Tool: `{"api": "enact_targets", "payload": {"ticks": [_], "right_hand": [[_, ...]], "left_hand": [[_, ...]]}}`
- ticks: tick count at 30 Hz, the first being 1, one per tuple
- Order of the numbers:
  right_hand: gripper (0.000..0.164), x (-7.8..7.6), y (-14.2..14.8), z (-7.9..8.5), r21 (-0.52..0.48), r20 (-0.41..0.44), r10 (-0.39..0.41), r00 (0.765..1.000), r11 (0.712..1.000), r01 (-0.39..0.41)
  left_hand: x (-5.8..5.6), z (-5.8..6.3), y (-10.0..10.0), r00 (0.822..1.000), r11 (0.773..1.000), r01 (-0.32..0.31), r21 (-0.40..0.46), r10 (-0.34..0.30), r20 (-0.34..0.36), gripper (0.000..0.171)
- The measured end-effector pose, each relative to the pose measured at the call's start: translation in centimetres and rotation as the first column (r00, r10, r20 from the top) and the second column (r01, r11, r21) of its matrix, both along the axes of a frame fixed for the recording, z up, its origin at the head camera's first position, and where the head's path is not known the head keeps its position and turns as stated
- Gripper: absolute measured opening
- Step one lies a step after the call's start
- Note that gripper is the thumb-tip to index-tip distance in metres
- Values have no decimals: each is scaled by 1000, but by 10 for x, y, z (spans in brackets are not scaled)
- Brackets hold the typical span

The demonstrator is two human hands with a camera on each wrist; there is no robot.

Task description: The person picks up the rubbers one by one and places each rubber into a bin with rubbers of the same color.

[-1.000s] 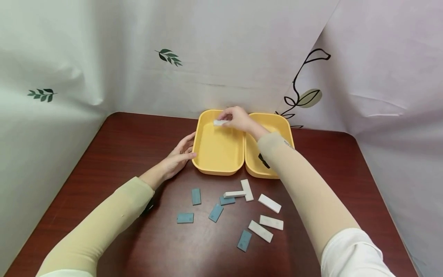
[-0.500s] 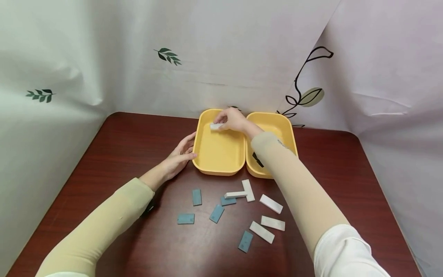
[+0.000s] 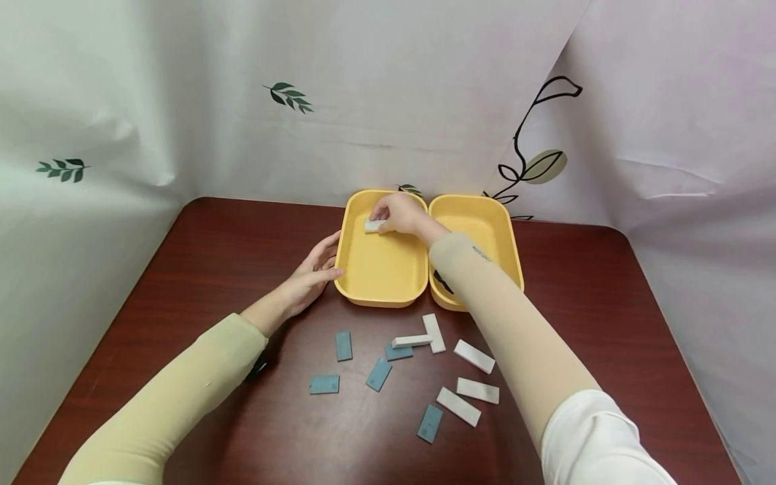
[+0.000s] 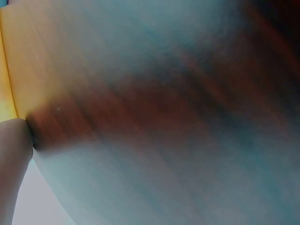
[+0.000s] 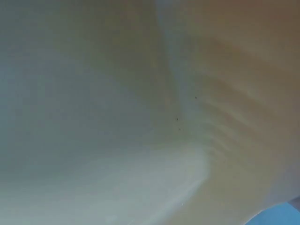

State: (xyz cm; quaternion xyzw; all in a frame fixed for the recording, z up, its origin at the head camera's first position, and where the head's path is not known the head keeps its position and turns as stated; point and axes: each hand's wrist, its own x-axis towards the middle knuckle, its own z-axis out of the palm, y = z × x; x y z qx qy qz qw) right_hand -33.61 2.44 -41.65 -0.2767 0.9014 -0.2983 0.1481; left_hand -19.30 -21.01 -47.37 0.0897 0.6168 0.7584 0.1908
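My right hand (image 3: 401, 214) reaches over the left yellow tray (image 3: 380, 279) and pinches a small white block (image 3: 372, 227) between thumb and fingers. The block lies crosswise in the tray's far part; whether it touches the bottom I cannot tell. At the tray's left side my left hand (image 3: 308, 279) rests against the outer wall, thumb and fingers extended. In the left wrist view a finger (image 4: 14, 154) shows beside the yellow tray wall (image 4: 5, 70). The right wrist view is too blurred to show the block.
A second yellow tray (image 3: 485, 229) adjoins on the right, holding a black item (image 3: 443, 281) partly hidden by my sleeve. In front lie several white blocks (image 3: 475, 356) and several blue-grey tiles (image 3: 379, 374). One white block rests over a tile. A curtain backs the table.
My right hand has moved slightly left and nearer to me within the left tray, carrying the white block. My left hand stays against the tray wall.
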Motion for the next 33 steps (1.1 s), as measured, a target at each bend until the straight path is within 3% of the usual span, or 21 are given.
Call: {"api": "enact_targets", "payload": {"ticks": [5,17,23,33], "right_hand": [[21,0,-4,-5,-7,-5,10,1000,1000,-10],[17,1,-4,-5,-5,-40,-62,997,998,62],[17,0,-4,-7,28,-66,-48,997,998,50],[18,0,-5,-5,82,-128,-95,987,991,107]], "left_hand": [[0,-1,-1,1000,1000,4,-3,-4,1,85],[1,0,0,1000,1000,-2,1,2,5,86],[1,0,0,1000,1000,-4,0,4,4,85],[1,1,1,1000,1000,-8,5,8,2,85]]}}
